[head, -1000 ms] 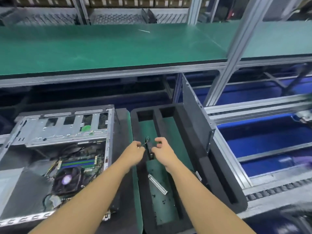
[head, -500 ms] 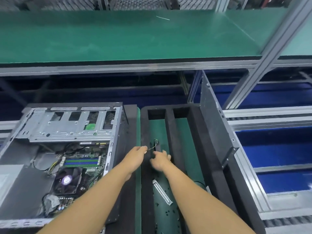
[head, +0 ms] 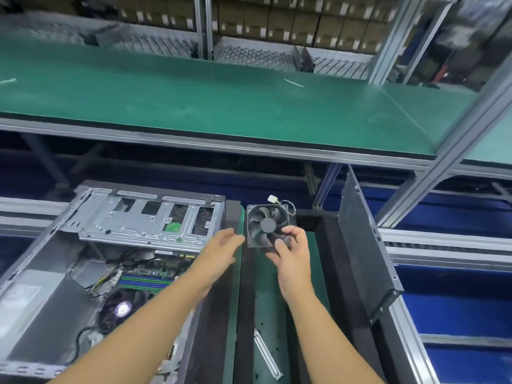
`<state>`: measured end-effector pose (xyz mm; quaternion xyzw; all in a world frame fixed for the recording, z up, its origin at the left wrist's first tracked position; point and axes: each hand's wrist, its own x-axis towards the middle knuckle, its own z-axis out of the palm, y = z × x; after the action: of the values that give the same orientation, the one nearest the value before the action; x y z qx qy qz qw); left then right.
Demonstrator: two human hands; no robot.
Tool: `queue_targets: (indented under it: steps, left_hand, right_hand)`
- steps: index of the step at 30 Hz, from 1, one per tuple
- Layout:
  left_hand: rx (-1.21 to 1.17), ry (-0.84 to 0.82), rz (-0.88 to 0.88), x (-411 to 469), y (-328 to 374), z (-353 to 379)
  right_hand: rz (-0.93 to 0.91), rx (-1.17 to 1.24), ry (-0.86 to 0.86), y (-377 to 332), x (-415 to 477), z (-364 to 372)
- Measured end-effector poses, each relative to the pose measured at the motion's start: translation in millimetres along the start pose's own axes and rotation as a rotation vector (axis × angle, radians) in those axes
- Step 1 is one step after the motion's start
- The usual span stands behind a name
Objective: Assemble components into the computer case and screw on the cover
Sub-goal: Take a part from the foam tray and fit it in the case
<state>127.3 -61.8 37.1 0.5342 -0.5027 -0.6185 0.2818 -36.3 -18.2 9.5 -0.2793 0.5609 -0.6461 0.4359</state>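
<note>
**Computer case (head: 41,242): fan lifted but unfitted, hazards noted**

The case lies open on its side at the left of the bench. Its board, memory sticks (head: 144,281) and processor cooler (head: 122,309) are exposed, and loose wiring runs between them.

The case fan (head: 266,225) is in the air above the black foam tray (head: 327,273), just to the right of the case. The right hand (head: 291,250) pinches it by the lower right corner alone, thumb on the face and fingers on the side edge. The left hand (head: 221,250) holds nothing. Its fingers are loosely extended just beside the fan's left edge, not touching it.

Findings, as judgement:

1. A one-corner hold gives poor control of twist. If the fan pivots or slips during the carry, it could drop onto the exposed board.
2. The thumb sits close to the blades. Pressure there could bend a blade or load the hub.
3. The fan lead and its white plug (head: 273,200) hang free behind the top edge. They could catch on the drive cage (head: 149,217) or the case rim on the way in.
4. Wiring already inside the case could be trapped under the fan frame when it is seated.
5. The cover (head: 363,253) stands on edge in the tray beside the right forearm, where a swing of the elbow could tip it.
6. A metal strip (head: 267,356) lies in the tray among dark specks. Whether these are screws cannot be told.
</note>
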Motion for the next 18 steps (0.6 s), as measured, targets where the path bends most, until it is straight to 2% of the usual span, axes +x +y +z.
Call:
queue_targets:
  steps: [4,9,12,15,18]
  left_hand:
    - [-0.122,-0.012,0.149,-8.6,21.9,-40.0]
    - [-0.124,0.025,0.287,-30.2,24.6,-90.8]
    - [-0.14,0.042,0.309,-42.1,20.0,-121.6]
    - [-0.054,0.05,0.312,-52.8,13.4,-155.8]
    - [0.174,0.039,0.374,-62.7,3.5,-184.5]
  right_hand:
    - [-0.014,0.267,-0.18,-27.5,-20.5,37.2]
    - [0.022,0.259,-0.209,-22.9,-52.6,89.0]
    - [0.067,0.165,-0.227,-12.9,-66.9,115.7]
    - [0.146,0.075,-0.247,-0.9,-81.0,141.3]
    - [0.252,0.106,-0.264,14.2,-91.7,159.9]
